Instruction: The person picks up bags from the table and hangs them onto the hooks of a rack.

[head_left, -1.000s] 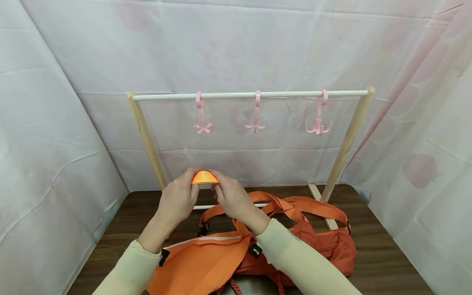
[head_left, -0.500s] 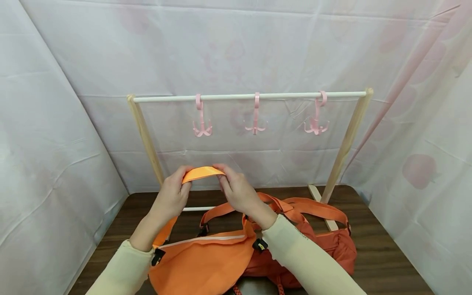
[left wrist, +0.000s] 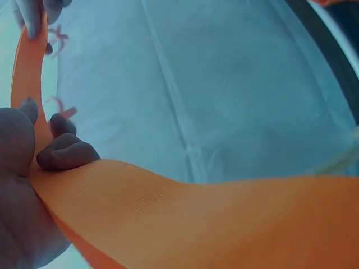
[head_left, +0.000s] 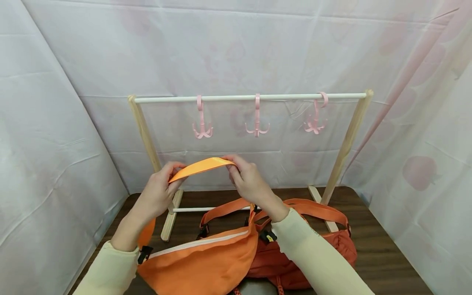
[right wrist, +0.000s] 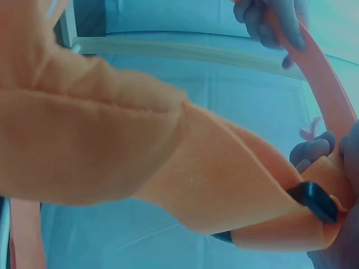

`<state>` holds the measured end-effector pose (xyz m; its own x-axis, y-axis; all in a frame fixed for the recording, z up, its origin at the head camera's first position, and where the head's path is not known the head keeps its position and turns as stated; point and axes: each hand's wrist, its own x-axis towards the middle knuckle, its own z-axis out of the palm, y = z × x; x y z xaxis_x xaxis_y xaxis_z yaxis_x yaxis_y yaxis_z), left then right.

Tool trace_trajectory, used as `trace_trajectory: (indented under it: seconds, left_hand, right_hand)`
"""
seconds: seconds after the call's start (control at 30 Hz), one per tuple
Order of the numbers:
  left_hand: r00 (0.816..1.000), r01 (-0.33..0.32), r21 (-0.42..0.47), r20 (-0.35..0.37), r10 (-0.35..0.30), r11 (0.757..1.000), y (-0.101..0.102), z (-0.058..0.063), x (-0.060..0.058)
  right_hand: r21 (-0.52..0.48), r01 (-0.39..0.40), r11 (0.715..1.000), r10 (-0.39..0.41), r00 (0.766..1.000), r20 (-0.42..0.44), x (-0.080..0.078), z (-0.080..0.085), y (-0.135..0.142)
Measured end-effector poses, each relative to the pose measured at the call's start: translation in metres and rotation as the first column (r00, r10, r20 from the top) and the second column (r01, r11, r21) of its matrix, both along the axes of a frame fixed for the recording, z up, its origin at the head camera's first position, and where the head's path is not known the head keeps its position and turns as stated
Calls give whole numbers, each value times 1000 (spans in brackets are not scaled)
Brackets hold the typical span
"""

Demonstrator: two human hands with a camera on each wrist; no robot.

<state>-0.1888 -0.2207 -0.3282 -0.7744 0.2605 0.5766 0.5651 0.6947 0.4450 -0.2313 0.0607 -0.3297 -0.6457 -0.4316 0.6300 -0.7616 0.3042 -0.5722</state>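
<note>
Both hands hold up the strap [head_left: 203, 166] of an orange waist bag [head_left: 206, 262]. My left hand [head_left: 156, 190] pinches it on the left, and my right hand [head_left: 250, 180] pinches it on the right; a bowed stretch spans between them. Below hangs the bag body, with a white zip [head_left: 199, 244] along its top and a black buckle [head_left: 145, 254] at its left end. The left wrist view has the strap [left wrist: 168, 207] running through the left fingers. Close to the right hand, the right wrist view has a black slider [right wrist: 315, 200] on the webbing.
A rack with a white rail [head_left: 228, 98] and wooden posts stands behind the hands. From it hang pink hooks: left [head_left: 202, 123], middle [head_left: 257, 121] and right [head_left: 315, 119]. A rust-red bag [head_left: 280, 262] with orange straps lies on the dark wooden table [head_left: 383, 254].
My hands have spread apart and risen slightly, lengthening the strap between them. The orange bag has come up and shifted left. The right hook has turned.
</note>
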Motion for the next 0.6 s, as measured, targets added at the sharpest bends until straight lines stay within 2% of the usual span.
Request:
trace_trajectory:
  seconds: [0.27, 0.6]
  left_hand:
    - [996, 8, -42, -91, -11, 999, -12, 15, 7]
    - [982, -37, -78, -188, 22, 996, -21, 36, 13]
  right_hand:
    - [-9, -11, 1000, 11, 1000, 5, 1, 13, 7]
    - [8, 33, 999, -32, 999, -41, 1, 32, 13]
